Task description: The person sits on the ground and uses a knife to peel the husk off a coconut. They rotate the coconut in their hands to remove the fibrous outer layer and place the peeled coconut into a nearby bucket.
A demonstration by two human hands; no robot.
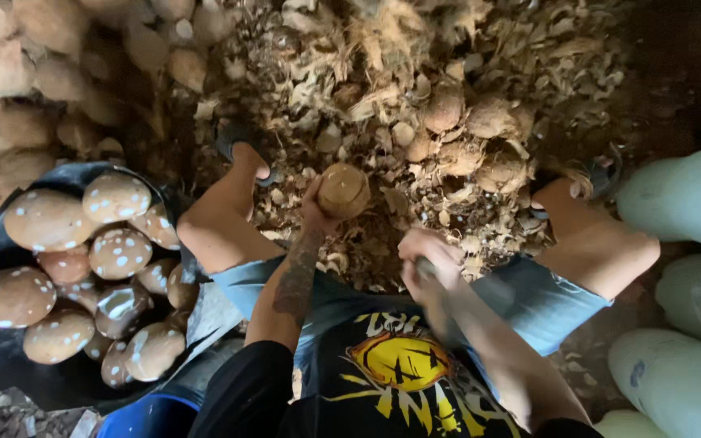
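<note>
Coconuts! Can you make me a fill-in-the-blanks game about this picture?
1. The left hand holds up a round brown ____.
2. The right hand grips a blurred ____.
3. The peeled coconuts lie in a ____ tub.
4. Coconut husk scraps are piled between the person's ____.

Missing words: coconut; tool; black; feet

Black tee w/ short sleeves, big yellow-orange round graphic on the chest plus jagged yellow lettering, no reading it. Light blue denim shorts, cut approx at the knee. Dark tattoo runs down the left forearm to the left hand (316,212). Right hand (429,258) blurred. Dark sandals, both feet.
</note>
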